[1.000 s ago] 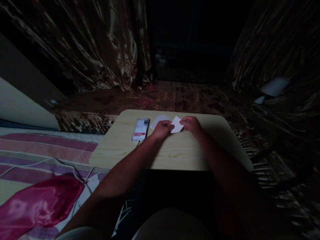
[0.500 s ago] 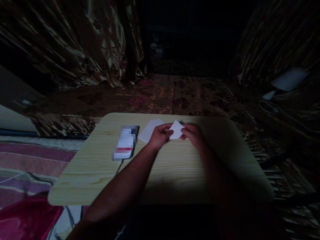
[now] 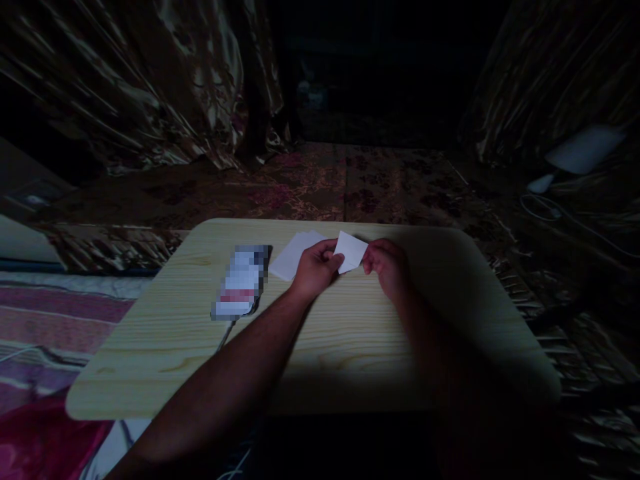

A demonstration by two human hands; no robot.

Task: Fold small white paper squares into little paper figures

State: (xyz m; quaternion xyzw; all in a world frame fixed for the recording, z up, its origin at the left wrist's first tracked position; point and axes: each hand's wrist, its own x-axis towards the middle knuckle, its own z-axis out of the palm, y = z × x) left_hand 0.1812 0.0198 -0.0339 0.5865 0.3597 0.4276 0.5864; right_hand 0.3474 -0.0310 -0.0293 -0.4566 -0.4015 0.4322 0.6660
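Note:
A small white piece of folded paper [image 3: 351, 251] is held just above the table, its corner pointing up and away. My left hand [image 3: 316, 270] pinches its left side, thumb lying on top and fingers beneath. At the paper's right corner is my right hand [image 3: 389, 267], its fingers curled together and the fingertips meeting the edge; how much they grip is dim. Behind my left hand, several white paper sheets [image 3: 290, 259] lie on the tabletop, partly covered by that hand.
A phone [image 3: 241, 281], its screen pixelated, lies on the left of the light wooden table [image 3: 340, 347] with a cable [image 3: 226, 335] attached. Striped bedding [image 3: 60, 327] is at the left. A white lamp [image 3: 585, 150] stands at the right, and patterned curtains hang behind.
The folded paper has turned and tilted up slightly. My right thumb has slid off its face toward the right corner, while my left hand keeps its pinch. The whole view has shifted a little.

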